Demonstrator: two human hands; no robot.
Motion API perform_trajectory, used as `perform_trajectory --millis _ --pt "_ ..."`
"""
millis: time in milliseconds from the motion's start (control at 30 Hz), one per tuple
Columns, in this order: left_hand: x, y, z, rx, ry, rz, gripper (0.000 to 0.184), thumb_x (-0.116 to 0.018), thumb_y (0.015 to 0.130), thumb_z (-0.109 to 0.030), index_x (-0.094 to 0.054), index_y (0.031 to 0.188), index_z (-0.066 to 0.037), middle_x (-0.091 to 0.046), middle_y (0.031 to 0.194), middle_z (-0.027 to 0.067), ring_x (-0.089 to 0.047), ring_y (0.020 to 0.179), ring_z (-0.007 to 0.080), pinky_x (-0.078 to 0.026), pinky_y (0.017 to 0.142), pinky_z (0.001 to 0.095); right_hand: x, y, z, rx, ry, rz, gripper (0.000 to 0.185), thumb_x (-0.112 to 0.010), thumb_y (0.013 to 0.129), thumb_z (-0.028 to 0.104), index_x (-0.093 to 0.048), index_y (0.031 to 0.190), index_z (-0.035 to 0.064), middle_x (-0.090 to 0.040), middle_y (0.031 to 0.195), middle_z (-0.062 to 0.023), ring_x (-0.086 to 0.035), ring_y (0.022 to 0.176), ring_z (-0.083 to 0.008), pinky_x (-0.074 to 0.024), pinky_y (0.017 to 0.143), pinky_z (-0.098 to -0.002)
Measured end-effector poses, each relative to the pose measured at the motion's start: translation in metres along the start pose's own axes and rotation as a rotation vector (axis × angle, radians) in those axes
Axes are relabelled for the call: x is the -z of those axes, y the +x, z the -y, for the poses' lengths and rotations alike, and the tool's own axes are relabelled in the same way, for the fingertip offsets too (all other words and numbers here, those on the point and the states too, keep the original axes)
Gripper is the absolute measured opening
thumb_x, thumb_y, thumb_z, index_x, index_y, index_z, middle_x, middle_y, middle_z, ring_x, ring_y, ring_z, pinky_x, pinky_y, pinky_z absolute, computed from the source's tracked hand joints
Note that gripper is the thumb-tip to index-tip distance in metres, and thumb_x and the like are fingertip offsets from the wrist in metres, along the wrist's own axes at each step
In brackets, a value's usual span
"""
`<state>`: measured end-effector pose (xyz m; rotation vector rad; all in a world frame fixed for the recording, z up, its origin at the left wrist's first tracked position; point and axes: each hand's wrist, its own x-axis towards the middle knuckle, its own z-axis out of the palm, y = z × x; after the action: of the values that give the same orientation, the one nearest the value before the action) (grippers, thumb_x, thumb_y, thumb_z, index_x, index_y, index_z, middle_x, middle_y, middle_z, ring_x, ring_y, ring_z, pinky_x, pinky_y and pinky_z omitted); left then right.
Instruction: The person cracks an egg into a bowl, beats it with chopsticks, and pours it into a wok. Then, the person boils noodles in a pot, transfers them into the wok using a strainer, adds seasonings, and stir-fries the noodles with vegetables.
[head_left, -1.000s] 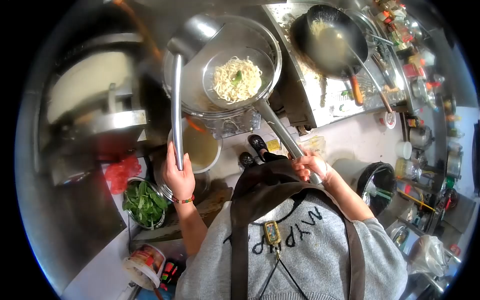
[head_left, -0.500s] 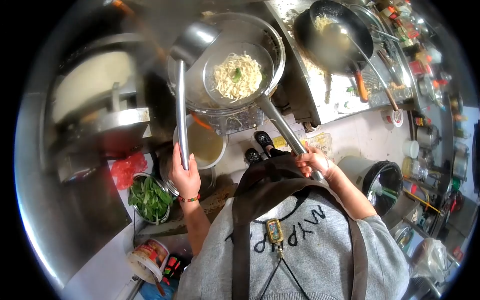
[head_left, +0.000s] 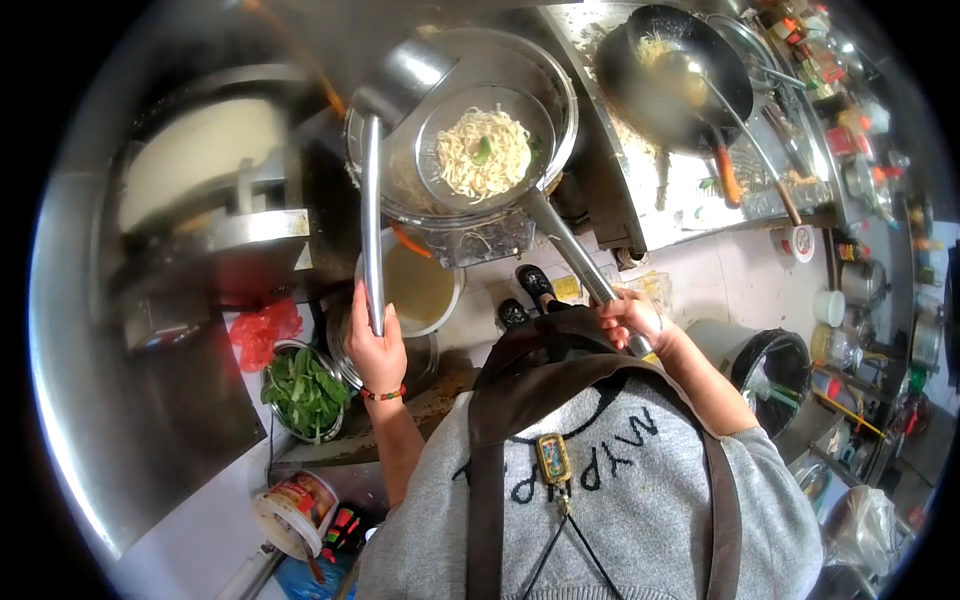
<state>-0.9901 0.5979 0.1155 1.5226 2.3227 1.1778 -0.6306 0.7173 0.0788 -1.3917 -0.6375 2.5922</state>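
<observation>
as b4, l hand [head_left: 379, 352] pinches ladle [head_left: 373, 190] over l edge of pot [head_left: 571, 122]; r hand [head_left: 632, 320], fingers curled round strainer handle [head_left: 574, 250]; room btwn.

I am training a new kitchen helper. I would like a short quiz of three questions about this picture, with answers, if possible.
1. Open question: What does the left hand hold?
2. True or false: The right hand is holding nothing.
3. Fill the gap: The crumpled plastic bag next to the leafy greens is coloured ____.

Key: 1. A ladle. 2. False; it grips a metal handle. 3. Red.
</observation>
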Motion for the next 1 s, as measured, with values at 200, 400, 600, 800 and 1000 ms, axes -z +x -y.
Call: perform_trajectory --millis 200,400,600,800,1000 --pt "0.003 -0.008 0.007 0.044 -0.030 0.025 0.045 -0.060 0.084 -0.003 -0.047 0.127 0.003 -0.062 0.110 0.0187 -0.063 0.093 0.0213 -0.049 0.080 0.0307 -0.002 -0.001 0.000 -0.003 0.029 -0.005 0.010 -0.055 0.082 0.006 -0.046 0.086 0.0033 -0.045 0.062 -0.0014 -0.042 0.042 -0.0091 -0.0431 0.040 -0.0257" --pt "0.002 -0.010 0.015 0.044 -0.006 0.010 0.046 -0.061 0.084 -0.006 -0.047 0.127 0.002 -0.062 0.109 0.0193 -0.063 0.092 0.0218 -0.048 0.080 0.0315 -0.005 -0.004 0.000 0.008 -0.003 -0.033 0.014 -0.058 0.082 0.010 -0.047 0.087 0.0035 -0.046 0.063 -0.0012 -0.043 0.044 -0.0088 -0.0423 0.041 -0.0250" --pt "0.005 -0.002 -0.009 0.123 -0.106 0.039 0.047 -0.059 0.084 -0.005 -0.045 0.129 -0.003 -0.064 0.095 0.0142 -0.062 0.077 0.0178 -0.049 0.071 0.0304 -0.008 -0.004 -0.002 0.016 0.039 -0.020 0.013 -0.056 0.082 0.007 -0.049 0.092 0.0013 -0.047 0.063 -0.0011 -0.043 0.044 -0.0078 -0.0415 0.040 -0.0237" --pt "0.006 -0.003 -0.002 0.062 -0.082 0.031 0.047 -0.057 0.084 -0.002 -0.045 0.129 -0.006 -0.060 0.078 0.0061 -0.055 0.066 0.0121 -0.046 0.062 0.0264 -0.006 0.000 -0.011 0.028 0.039 -0.020 0.010 -0.056 0.082 0.007 -0.047 0.085 0.0027 -0.047 0.061 -0.0013 -0.042 0.043 -0.0080 -0.0412 0.039 -0.0241" --pt "0.007 -0.009 0.014 0.036 -0.059 0.010 0.047 -0.057 0.084 -0.001 -0.046 0.130 -0.007 -0.058 0.075 0.0042 -0.052 0.065 0.0109 -0.045 0.061 0.0254 -0.011 -0.002 -0.008 0.022 0.054 -0.031 0.009 -0.055 0.083 0.006 -0.046 0.085 0.0031 -0.045 0.062 -0.0012 -0.042 0.043 -0.0086 -0.0405 0.040 -0.0252"
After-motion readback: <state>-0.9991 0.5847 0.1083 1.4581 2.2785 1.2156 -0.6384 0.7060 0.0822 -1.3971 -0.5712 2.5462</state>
